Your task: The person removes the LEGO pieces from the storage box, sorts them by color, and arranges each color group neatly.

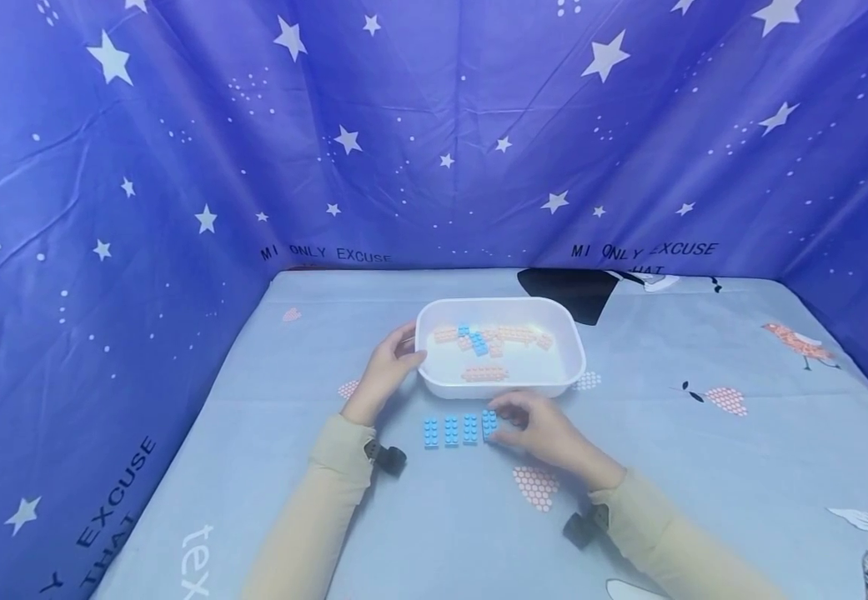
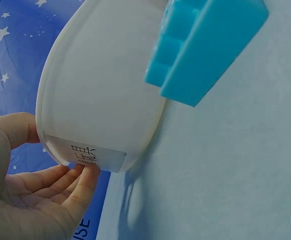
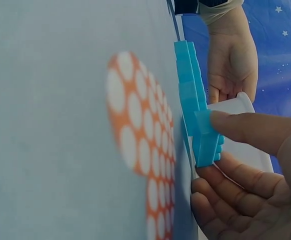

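A white plastic tub (image 1: pixel 434 385) stands on the cloth with several pink bricks (image 1: pixel 484 373) and a few blue ones (image 1: pixel 479 342) inside. My left hand (image 1: pixel 391 371) holds its left end, thumb at the rim and fingertips on the labelled side wall (image 2: pixel 108 154) in the left wrist view. In front of the tub, blue studded toy bricks (image 1: pixel 451 432) stand in a row. At the row's right end my right hand (image 1: pixel 546 429) pinches a blue toy brick (image 3: pixel 205 145) between thumb and fingers, low at the cloth. Its underside is hidden.
A pale blue printed cloth (image 1: pixel 434 533) covers the table. Purple star-patterned curtains (image 1: pixel 434 125) close in the back and both sides. A small dark camera (image 1: pixel 390 459) sits on the left wrist, another (image 1: pixel 582 530) on the right.
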